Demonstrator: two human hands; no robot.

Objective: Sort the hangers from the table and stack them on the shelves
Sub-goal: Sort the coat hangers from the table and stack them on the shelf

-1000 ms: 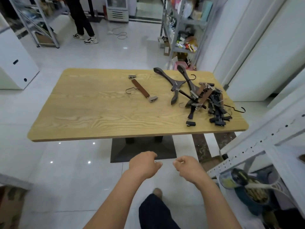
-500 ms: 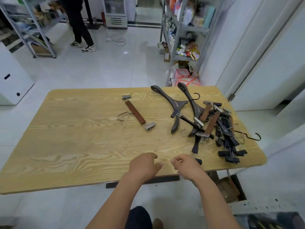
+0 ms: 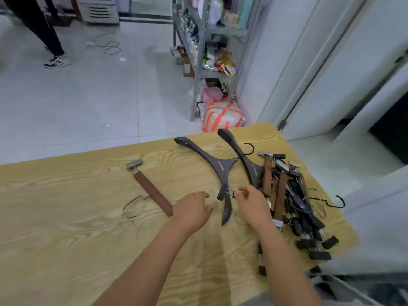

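1. The left hand (image 3: 192, 209) hovers low over the table (image 3: 66, 228), fingers loosely curled, holding nothing.
2. The right hand (image 3: 251, 206) is beside it, fingertips at the dark hanger's (image 3: 223, 171) metal rod. I can't tell whether it grips.
3. A brown hanger (image 3: 152, 192) lies left of the left hand, and the tangled pile (image 3: 293, 202) lies right of the right hand.
4. Every hanger I can see is on the table, so the sorting looks barely begun.

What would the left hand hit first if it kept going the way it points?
Probably the dark hanger, its lower arm lying just beyond the left hand; height above the table is unclear.
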